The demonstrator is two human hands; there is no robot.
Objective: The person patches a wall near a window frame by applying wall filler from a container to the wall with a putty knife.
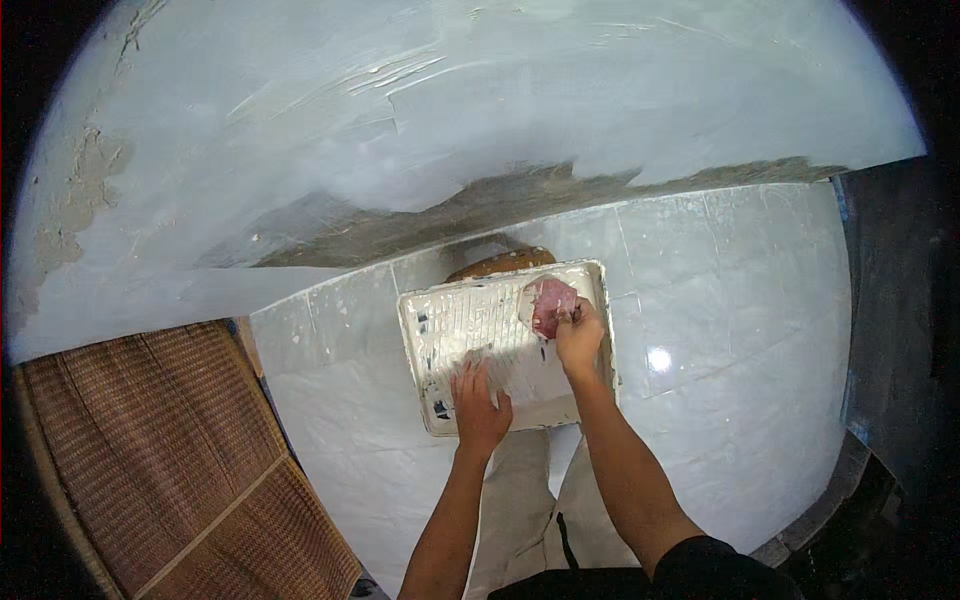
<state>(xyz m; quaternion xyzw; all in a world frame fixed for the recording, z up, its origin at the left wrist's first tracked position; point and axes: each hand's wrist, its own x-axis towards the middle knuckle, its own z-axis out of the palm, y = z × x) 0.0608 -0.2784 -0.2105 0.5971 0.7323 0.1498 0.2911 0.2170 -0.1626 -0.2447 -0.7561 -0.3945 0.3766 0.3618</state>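
Well to the left of the white paint tray (470, 310), a brown woven mat (160, 460) with a pale seam slants down beside the floor. Beyond the tray's far side rises a pale blue-grey wall (500, 110), its coating ridged, with bare grey-brown patches along its lower edge and at its left end. The tray itself is ribbed, smeared with whitish paint and marked with a few dark spots near its left rim.

Over the tray's near left part is the left hand (480, 410), fingers extended and thumb apart, grasping nothing that shows; its fingertips are blurred, so firm contact cannot be told. Just behind the tray's far rim, a brown rounded object (500, 264) is partly hidden. Below the tray's near rim are the person's beige trousers (515, 510).

Above the tray's far right part, a pinkish-red flat piece (552, 305) is pinched between the thumb and fingers of the right hand (580, 340). Right of the tray, the glossy pale tiled floor (730, 290) spreads toward a dark upright panel (890, 310).
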